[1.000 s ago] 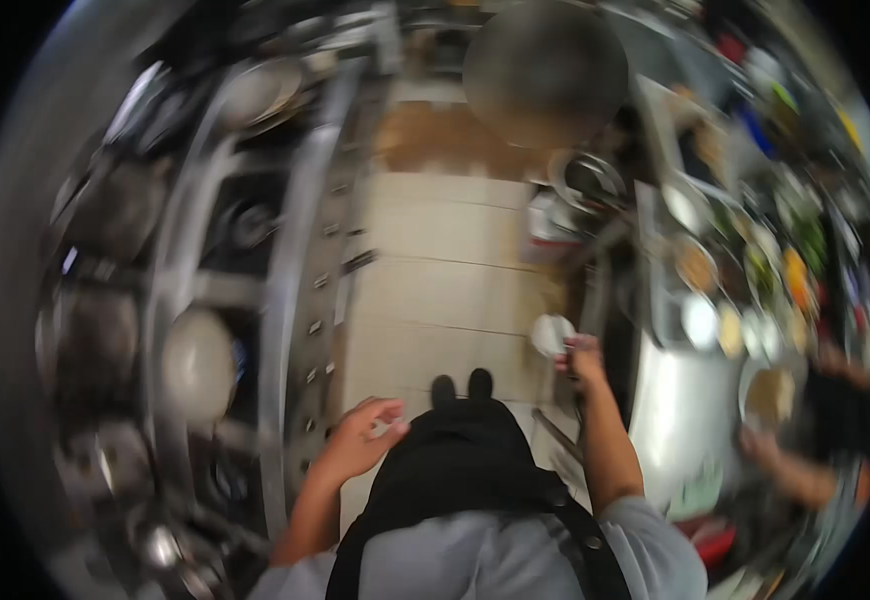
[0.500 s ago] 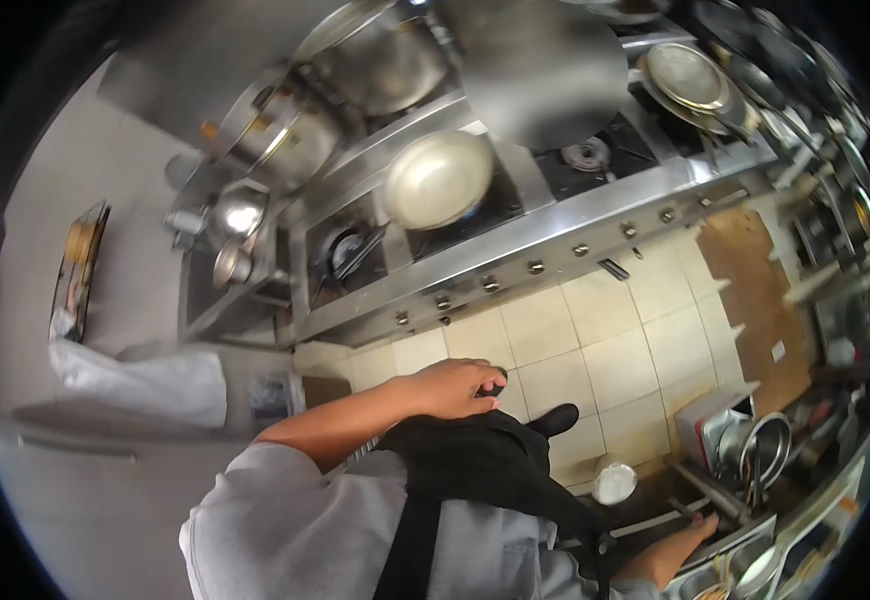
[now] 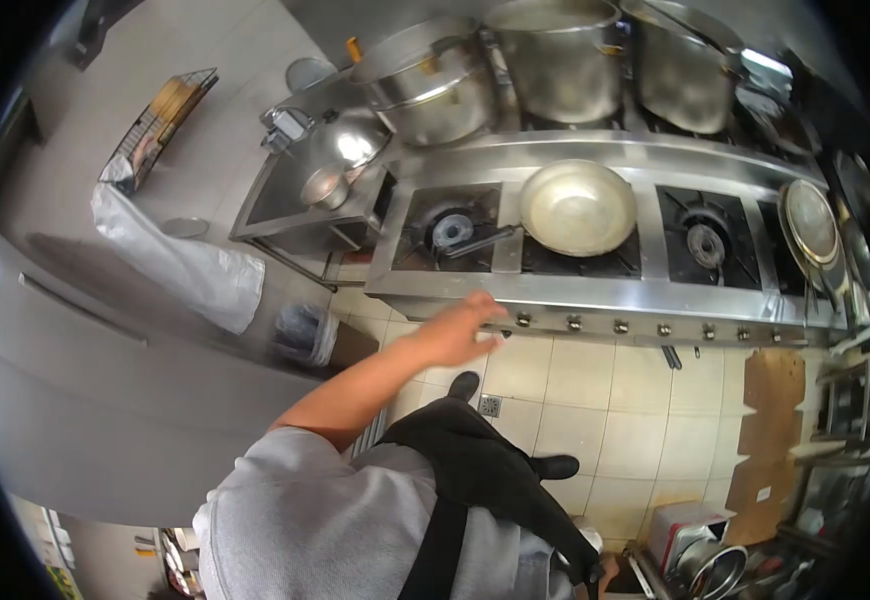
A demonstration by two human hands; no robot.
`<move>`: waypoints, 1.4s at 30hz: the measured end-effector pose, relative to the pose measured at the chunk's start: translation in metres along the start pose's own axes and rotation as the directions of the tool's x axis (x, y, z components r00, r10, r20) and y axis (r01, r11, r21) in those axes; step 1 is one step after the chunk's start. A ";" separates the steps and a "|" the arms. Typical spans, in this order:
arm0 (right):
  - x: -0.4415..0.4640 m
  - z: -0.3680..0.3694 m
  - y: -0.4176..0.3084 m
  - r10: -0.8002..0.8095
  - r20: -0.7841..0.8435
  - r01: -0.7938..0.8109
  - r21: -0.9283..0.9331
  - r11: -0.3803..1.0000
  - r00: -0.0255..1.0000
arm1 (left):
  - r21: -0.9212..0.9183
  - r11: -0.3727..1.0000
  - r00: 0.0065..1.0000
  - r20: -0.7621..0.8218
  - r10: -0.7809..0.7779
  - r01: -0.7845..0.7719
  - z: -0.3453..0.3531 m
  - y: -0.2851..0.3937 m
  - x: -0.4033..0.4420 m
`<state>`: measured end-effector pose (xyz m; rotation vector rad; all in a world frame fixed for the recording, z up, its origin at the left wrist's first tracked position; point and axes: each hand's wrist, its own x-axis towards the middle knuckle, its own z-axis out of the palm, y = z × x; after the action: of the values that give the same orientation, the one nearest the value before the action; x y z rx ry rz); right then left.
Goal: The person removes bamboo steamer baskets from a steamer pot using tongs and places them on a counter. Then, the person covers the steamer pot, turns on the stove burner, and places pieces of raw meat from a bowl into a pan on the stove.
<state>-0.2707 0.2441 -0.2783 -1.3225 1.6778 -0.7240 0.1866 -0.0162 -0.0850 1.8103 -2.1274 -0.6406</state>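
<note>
My left hand (image 3: 460, 332) reaches out in front of the stove's front rail, thumb and fingers apart, with nothing in it. Nearest to it are the stove knobs (image 3: 523, 320) along the front panel; I cannot tell whether the fingertips touch one. A light-coloured frying pan (image 3: 577, 207) rests on a burner beyond the hand, its dark handle (image 3: 483, 241) pointing left across the neighbouring burner (image 3: 448, 232). Only a sliver of my right hand (image 3: 610, 571) shows low on the right, beside the apron; its fingers are hidden.
Large steel pots (image 3: 555, 65) line the back of the stove. A steel side table (image 3: 265, 215) with a small saucepan (image 3: 326, 187) and a shiny domed lid (image 3: 350, 142) adjoins on the left, above a lined bin (image 3: 307, 333). Cardboard (image 3: 770, 440) covers floor tiles at right.
My view has swung, so the stove sits more squarely ahead. My left hand has moved from near my waist out toward the stove, fingers opening. My right hand is now mostly hidden.
</note>
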 end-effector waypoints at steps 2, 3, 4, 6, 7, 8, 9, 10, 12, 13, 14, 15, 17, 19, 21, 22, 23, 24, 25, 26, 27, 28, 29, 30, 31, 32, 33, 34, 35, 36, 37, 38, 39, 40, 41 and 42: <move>0.014 0.017 -0.015 -0.007 0.081 0.010 -0.040 0.999 0.997 | 0.006 0.997 0.967 -0.242 -0.076 0.080 -0.039 -0.049 0.000; 0.023 0.026 -0.023 -0.015 0.116 0.022 -0.057 0.998 0.993 | -0.019 0.995 0.927 -0.364 -0.095 0.094 -0.058 -0.078 -0.002; 0.032 0.034 -0.030 -0.016 0.134 0.027 -0.081 0.996 0.991 | -0.019 0.994 0.867 -0.488 -0.105 0.110 -0.078 -0.107 -0.005; 0.049 0.056 -0.047 0.000 0.166 0.023 -0.136 0.990 0.986 | -0.063 0.988 0.731 -0.667 -0.147 0.141 -0.116 -0.166 -0.015; 0.057 0.069 -0.059 0.005 0.179 0.023 -0.157 0.987 0.984 | -0.108 0.982 0.663 -0.726 -0.184 0.154 -0.134 -0.197 -0.022; 0.067 0.085 -0.072 0.017 0.191 0.018 -0.180 0.983 0.981 | -0.127 0.980 0.650 -0.734 -0.197 0.154 -0.150 -0.229 -0.028; 0.075 0.101 -0.082 0.039 0.198 0.004 -0.213 0.977 0.979 | -0.199 0.960 0.561 -0.780 -0.278 0.198 -0.165 -0.264 -0.032; 0.086 0.118 -0.092 0.053 0.195 -0.004 -0.243 0.970 0.979 | -0.274 0.934 0.466 -0.812 -0.352 0.229 -0.179 -0.301 -0.030; 0.106 0.157 -0.111 0.098 0.181 -0.043 -0.290 0.956 0.979 | -0.265 0.941 0.439 -0.835 -0.333 0.210 -0.205 -0.380 -0.008; 0.115 0.178 -0.122 0.129 0.173 -0.070 -0.312 0.948 0.976 | -0.237 0.949 0.422 -0.853 -0.306 0.209 -0.220 -0.421 0.006; 0.123 0.197 -0.132 0.162 0.163 -0.099 -0.335 0.937 0.973 | -0.257 0.954 0.405 -0.864 -0.299 0.156 -0.235 -0.451 0.026; 0.129 0.216 -0.140 0.195 0.154 -0.129 -0.357 0.925 0.969 | -0.271 0.952 0.405 -0.861 -0.307 0.146 -0.251 -0.481 0.047; 0.141 0.250 -0.159 0.252 0.142 -0.181 -0.385 0.905 0.957 | -0.197 0.956 0.391 -0.880 -0.270 0.217 -0.292 -0.525 0.083; 0.150 0.275 -0.175 0.296 0.121 -0.225 -0.404 0.887 0.947 | -0.305 0.924 0.402 -0.835 -0.376 0.230 -0.330 -0.607 0.131; 0.154 0.294 -0.188 0.339 0.091 -0.277 -0.400 0.873 0.936 | -0.380 0.898 0.450 -0.777 -0.439 0.220 -0.364 -0.643 0.170; 0.155 0.303 -0.194 0.358 0.078 -0.300 -0.395 0.868 0.931 | -0.345 0.894 0.472 -0.761 -0.445 0.286 -0.387 -0.646 0.180; 0.154 0.310 -0.197 0.374 0.071 -0.320 -0.388 0.865 0.925 | -0.304 0.886 0.489 -0.747 -0.450 0.352 -0.406 -0.654 0.189; 0.155 0.313 -0.201 0.390 0.058 -0.340 -0.384 0.859 0.919 | -0.201 0.881 0.511 -0.750 -0.420 0.429 -0.418 -0.671 0.201; 0.153 0.320 -0.204 0.405 0.050 -0.358 -0.380 0.853 0.913 | -0.094 0.862 0.532 -0.752 -0.389 0.498 -0.425 -0.692 0.213; 0.151 0.325 -0.208 0.421 0.043 -0.375 -0.379 0.846 0.906 | -0.032 0.835 0.568 -0.718 -0.402 0.550 -0.430 -0.714 0.224; 0.150 0.330 -0.212 0.435 0.033 -0.392 -0.377 0.839 0.900 | 0.036 0.803 0.601 -0.684 -0.415 0.595 -0.435 -0.729 0.233; 0.148 0.332 -0.215 0.451 0.027 -0.409 -0.375 0.832 0.892 | 0.009 0.819 0.602 -0.683 -0.414 0.573 -0.440 -0.731 0.235; 0.145 0.340 -0.218 0.463 0.021 -0.423 -0.370 0.827 0.886 | -0.018 0.834 0.603 -0.682 -0.413 0.551 -0.443 -0.732 0.237; 0.142 0.341 -0.221 0.477 0.010 -0.440 -0.370 0.818 0.879 | -0.012 0.827 0.645 -0.620 -0.447 0.562 -0.446 -0.752 0.246; 0.137 0.343 -0.223 0.492 0.003 -0.457 -0.367 0.810 0.871 | -0.003 0.818 0.682 -0.551 -0.481 0.575 -0.446 -0.770 0.257; 0.134 0.345 -0.225 0.503 -0.007 -0.472 -0.359 0.805 0.864 | 0.003 0.830 0.698 -0.543 -0.467 0.558 -0.448 -0.770 0.264; 0.130 0.347 -0.227 0.518 -0.013 -0.489 -0.352 0.798 0.855 | -0.007 0.786 0.666 -0.526 -0.529 0.618 -0.450 -0.770 0.269; 0.126 0.349 -0.229 0.530 -0.019 -0.503 -0.345 0.792 0.848 | -0.016 0.736 0.628 -0.509 -0.589 0.677 -0.452 -0.768 0.273; 0.123 0.350 -0.230 0.538 -0.025 -0.513 -0.342 0.787 0.842 | -0.011 0.746 0.640 -0.506 -0.578 0.666 -0.455 -0.765 0.276; 0.122 0.352 -0.231 0.546 -0.029 -0.523 -0.335 0.784 0.837 | -0.027 0.750 0.637 -0.509 -0.579 0.661 -0.458 -0.763 0.279; 0.118 0.353 -0.232 0.554 -0.029 -0.531 -0.330 0.780 0.832 | -0.041 0.752 0.633 -0.510 -0.582 0.658 -0.461 -0.764 0.282; 0.118 0.356 -0.232 0.559 -0.033 -0.538 -0.325 0.778 0.829 | -0.045 0.770 0.632 -0.541 -0.554 0.636 -0.458 -0.783 0.291; 0.116 0.356 -0.233 0.567 -0.034 -0.546 -0.322 0.773 0.823 | -0.039 0.777 0.639 -0.544 -0.544 0.629 -0.460 -0.791 0.297; 0.114 0.359 -0.233 0.572 -0.033 -0.552 -0.315 0.772 0.819 | -0.030 0.786 0.635 -0.570 -0.522 0.618 -0.460 -0.798 0.302; 0.112 0.363 -0.233 0.575 -0.031 -0.555 -0.306 0.773 0.818 | -0.021 0.795 0.631 -0.595 -0.498 0.607 -0.462 -0.798 0.304; 0.110 0.364 -0.232 0.580 -0.034 -0.563 -0.296 0.772 0.814 | -0.015 0.803 0.638 -0.598 -0.485 0.596 -0.465 -0.798 0.306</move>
<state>0.1501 0.0992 -0.2808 -0.9126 2.0511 -0.0687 1.0403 -0.4824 -0.1034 2.3869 -1.2524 0.0431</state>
